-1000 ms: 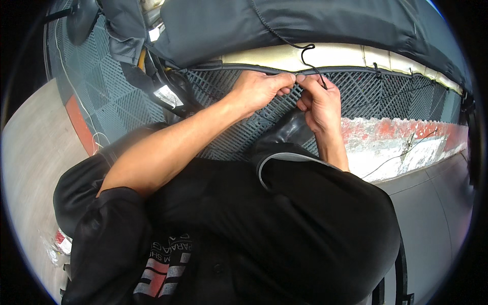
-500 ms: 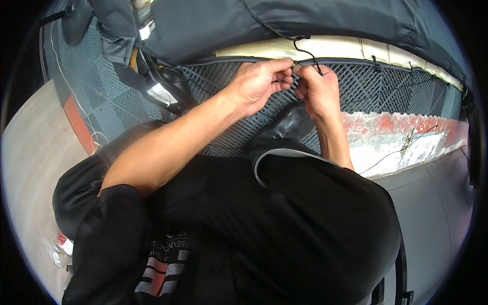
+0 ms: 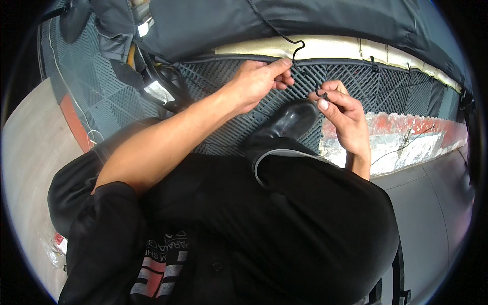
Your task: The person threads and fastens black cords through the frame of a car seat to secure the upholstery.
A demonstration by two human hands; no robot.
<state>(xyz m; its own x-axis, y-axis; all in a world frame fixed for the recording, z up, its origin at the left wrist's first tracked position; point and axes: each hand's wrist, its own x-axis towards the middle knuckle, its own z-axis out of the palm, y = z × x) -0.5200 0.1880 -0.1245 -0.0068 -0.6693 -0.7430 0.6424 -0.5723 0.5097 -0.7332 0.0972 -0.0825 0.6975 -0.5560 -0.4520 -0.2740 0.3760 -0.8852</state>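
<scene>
A dark grey, leather-like cover (image 3: 325, 18) spans the top of the view, its pale yellow lining (image 3: 325, 50) showing along the lower border. With thumb and fingers pinched, my left hand (image 3: 254, 84) holds the lining's dark edging (image 3: 335, 61); the exact grip is partly hidden. A thin black cord (image 3: 272, 25) runs down over the cover and past my left fingertips. Its lower end has a small dark curled piece, like a hook, pinched between the thumb and fingers of my right hand (image 3: 343, 114), lower and to the right.
Below the cover lies grey lattice floor matting (image 3: 376, 94). My black boot (image 3: 292, 122) stands on it between my arms. To the right is a worn red and white strip (image 3: 401, 137). Dark parts with a white label (image 3: 159, 92) lie left of my left hand.
My right hand has moved away from my left, down and to the right, drawing the cord's end with it. My left hand stays pinched at the edging.
</scene>
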